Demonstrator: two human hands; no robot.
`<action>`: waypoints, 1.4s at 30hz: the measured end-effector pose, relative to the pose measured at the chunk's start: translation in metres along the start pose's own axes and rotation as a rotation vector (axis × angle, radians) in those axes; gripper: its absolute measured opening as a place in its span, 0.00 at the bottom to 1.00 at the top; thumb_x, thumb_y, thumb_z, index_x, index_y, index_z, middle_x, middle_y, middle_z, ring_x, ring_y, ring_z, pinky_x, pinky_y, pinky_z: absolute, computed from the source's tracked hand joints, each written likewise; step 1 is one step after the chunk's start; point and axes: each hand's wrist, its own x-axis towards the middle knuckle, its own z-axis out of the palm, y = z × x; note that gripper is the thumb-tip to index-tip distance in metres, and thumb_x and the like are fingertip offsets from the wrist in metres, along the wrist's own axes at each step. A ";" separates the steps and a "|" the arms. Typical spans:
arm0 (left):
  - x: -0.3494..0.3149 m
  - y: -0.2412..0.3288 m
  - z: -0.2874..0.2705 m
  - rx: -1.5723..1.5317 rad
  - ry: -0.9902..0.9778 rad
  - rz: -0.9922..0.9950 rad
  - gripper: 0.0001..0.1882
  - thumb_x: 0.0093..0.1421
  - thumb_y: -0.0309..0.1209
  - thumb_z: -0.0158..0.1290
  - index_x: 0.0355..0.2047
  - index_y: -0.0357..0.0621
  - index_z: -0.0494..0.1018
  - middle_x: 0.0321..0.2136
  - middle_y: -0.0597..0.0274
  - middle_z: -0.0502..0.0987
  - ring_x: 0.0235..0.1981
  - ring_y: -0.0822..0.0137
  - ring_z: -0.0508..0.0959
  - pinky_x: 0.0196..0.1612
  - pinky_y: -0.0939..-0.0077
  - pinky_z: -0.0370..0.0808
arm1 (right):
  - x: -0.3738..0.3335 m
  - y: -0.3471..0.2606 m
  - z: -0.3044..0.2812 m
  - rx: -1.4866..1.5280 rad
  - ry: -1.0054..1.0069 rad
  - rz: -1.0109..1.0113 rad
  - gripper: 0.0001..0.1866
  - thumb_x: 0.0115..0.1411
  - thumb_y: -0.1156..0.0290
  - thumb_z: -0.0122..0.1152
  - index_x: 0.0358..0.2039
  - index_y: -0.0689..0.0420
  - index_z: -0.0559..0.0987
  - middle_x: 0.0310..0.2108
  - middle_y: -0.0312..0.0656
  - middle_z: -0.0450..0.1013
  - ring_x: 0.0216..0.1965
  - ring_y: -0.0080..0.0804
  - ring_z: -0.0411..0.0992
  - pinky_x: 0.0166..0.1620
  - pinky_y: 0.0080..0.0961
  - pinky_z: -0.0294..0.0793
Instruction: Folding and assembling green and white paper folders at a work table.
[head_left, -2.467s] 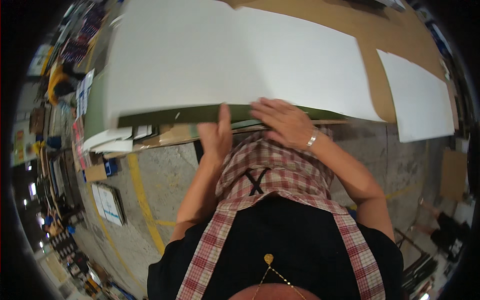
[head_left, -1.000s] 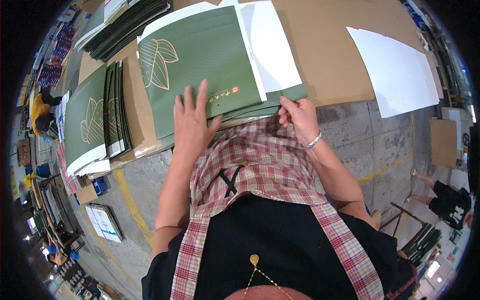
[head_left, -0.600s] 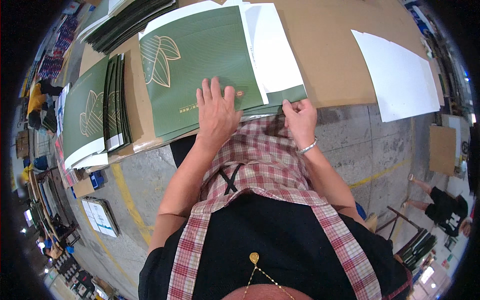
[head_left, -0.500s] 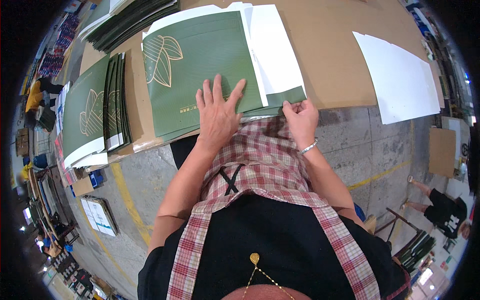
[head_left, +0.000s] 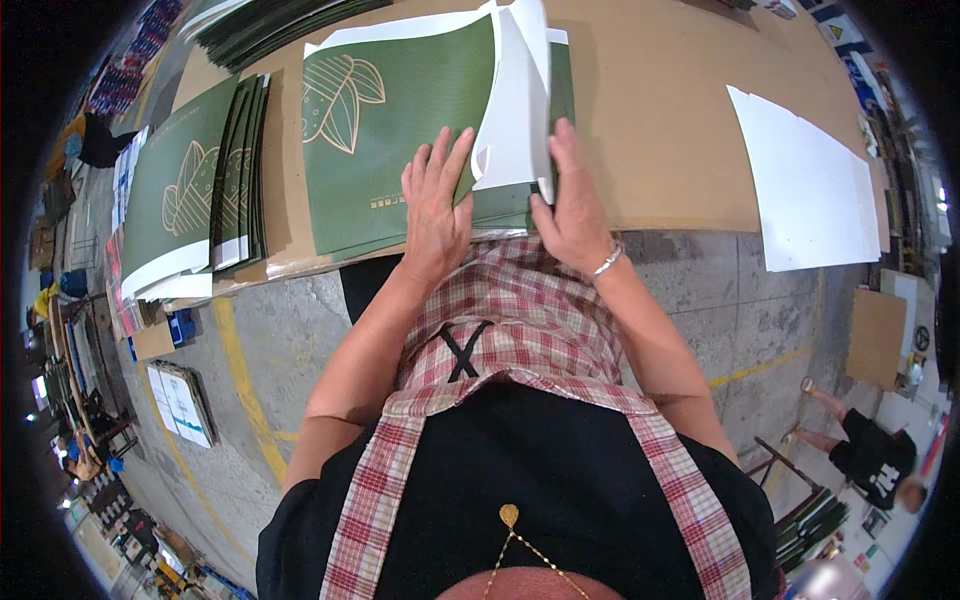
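A green printed sheet [head_left: 400, 105] with gold leaf drawings lies on a stack of like sheets at the table's near edge. My left hand [head_left: 437, 205] rests on its lower right part, fingers stretched out. At the right side a white flap [head_left: 518, 110] stands bent up and curls leftward over the sheet. My right hand [head_left: 577, 205] is against the flap's outer side, fingers extended and thumb apart by its lower edge. Another green sheet edge [head_left: 562, 85] shows beneath it. Part of the fold is hidden by my hands.
Green folded pieces [head_left: 185, 175] stand overlapped at the table's left, with a dark green stack [head_left: 275, 30] behind. White sheets [head_left: 805, 185] lie at the right on the brown table top [head_left: 660, 120]. A person in black [head_left: 872, 455] is at the far right.
My right hand has moved left and up from the sheet's lower right corner, and the white flap now bends upward. My left hand has shifted slightly, staying on the sheet.
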 end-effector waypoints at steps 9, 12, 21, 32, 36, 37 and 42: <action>0.001 0.009 0.010 0.464 -0.150 0.035 0.45 0.53 0.23 0.55 0.69 0.78 0.57 0.68 0.52 0.58 0.64 0.31 0.56 0.66 0.34 0.49 | -0.011 0.019 -0.010 -0.022 -0.187 -0.107 0.39 0.63 0.71 0.50 0.71 0.66 0.48 0.73 0.60 0.41 0.73 0.59 0.42 0.73 0.45 0.44; -0.001 0.006 0.013 0.499 -0.159 0.025 0.43 0.56 0.24 0.52 0.68 0.82 0.57 0.68 0.50 0.57 0.64 0.28 0.56 0.64 0.29 0.51 | -0.013 0.019 -0.009 -0.034 -0.184 -0.131 0.36 0.64 0.71 0.48 0.71 0.64 0.52 0.73 0.60 0.41 0.73 0.59 0.44 0.72 0.45 0.46; 0.000 0.008 0.016 0.603 -0.212 0.013 0.40 0.60 0.23 0.46 0.67 0.83 0.58 0.69 0.50 0.54 0.65 0.25 0.53 0.63 0.23 0.48 | -0.016 0.024 -0.004 -0.066 -0.151 -0.157 0.33 0.62 0.77 0.48 0.69 0.62 0.59 0.72 0.60 0.46 0.71 0.61 0.50 0.70 0.45 0.52; 0.001 0.004 0.016 0.623 -0.230 0.056 0.37 0.62 0.24 0.46 0.67 0.82 0.60 0.70 0.51 0.52 0.65 0.23 0.52 0.63 0.20 0.48 | -0.012 0.016 -0.005 -0.286 -0.196 -0.191 0.34 0.60 0.76 0.54 0.68 0.60 0.62 0.71 0.58 0.48 0.70 0.60 0.51 0.68 0.46 0.58; 0.002 0.005 0.013 0.628 -0.268 0.071 0.37 0.62 0.25 0.47 0.67 0.81 0.59 0.70 0.50 0.52 0.65 0.23 0.52 0.61 0.18 0.49 | -0.011 0.015 -0.006 -0.300 -0.206 -0.196 0.34 0.61 0.75 0.55 0.69 0.58 0.62 0.72 0.55 0.48 0.70 0.59 0.51 0.68 0.46 0.58; 0.002 0.005 0.011 0.640 -0.297 0.076 0.37 0.62 0.25 0.48 0.67 0.81 0.58 0.70 0.50 0.52 0.65 0.24 0.52 0.60 0.17 0.50 | -0.011 0.014 -0.006 -0.291 -0.217 -0.182 0.33 0.61 0.75 0.54 0.69 0.57 0.63 0.72 0.54 0.48 0.70 0.59 0.51 0.68 0.46 0.58; -0.001 -0.003 0.008 0.605 -0.310 0.115 0.35 0.61 0.32 0.52 0.68 0.75 0.59 0.70 0.50 0.52 0.66 0.26 0.52 0.59 0.17 0.51 | -0.008 0.007 -0.007 -0.291 -0.258 -0.138 0.31 0.63 0.74 0.52 0.68 0.55 0.64 0.72 0.52 0.49 0.71 0.58 0.51 0.69 0.47 0.56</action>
